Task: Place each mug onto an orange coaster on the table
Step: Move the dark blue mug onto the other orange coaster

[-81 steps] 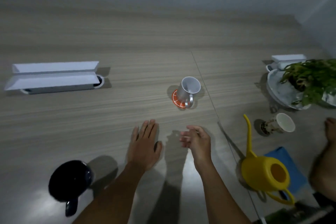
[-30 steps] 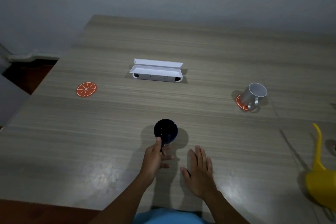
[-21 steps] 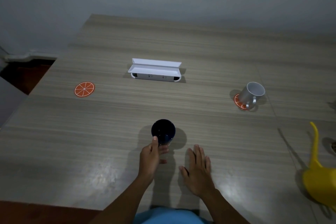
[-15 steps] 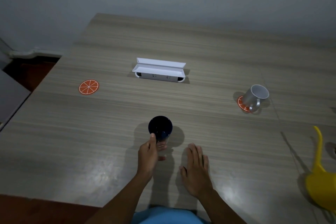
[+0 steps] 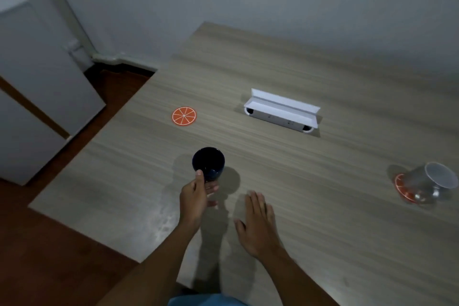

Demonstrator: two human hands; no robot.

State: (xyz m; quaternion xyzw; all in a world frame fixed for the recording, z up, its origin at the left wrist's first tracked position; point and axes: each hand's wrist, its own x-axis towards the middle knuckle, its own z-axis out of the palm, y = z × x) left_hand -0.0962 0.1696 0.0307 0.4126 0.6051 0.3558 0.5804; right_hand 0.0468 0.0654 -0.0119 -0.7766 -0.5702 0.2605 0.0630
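Note:
My left hand (image 5: 196, 196) grips a dark blue mug (image 5: 208, 163) by its handle, with the thumb on the rim, and holds it just above the wooden table (image 5: 310, 176). An orange coaster (image 5: 184, 116) with a citrus pattern lies bare on the table beyond the mug, up and to the left. My right hand (image 5: 258, 226) rests flat on the table with its fingers spread, to the right of the left hand. At the far right a silver mug (image 5: 432, 182) stands on a second orange coaster (image 5: 401, 185).
A white open socket box (image 5: 282, 112) sits in the table behind the mug. The table's left edge runs diagonally close to the bare coaster, with dark red floor (image 5: 49, 243) and a white cabinet (image 5: 32, 87) beyond it.
My left hand took hold of the dark mug and carried it forward and left toward the bare coaster. The view swung left. My right hand stayed flat on the table.

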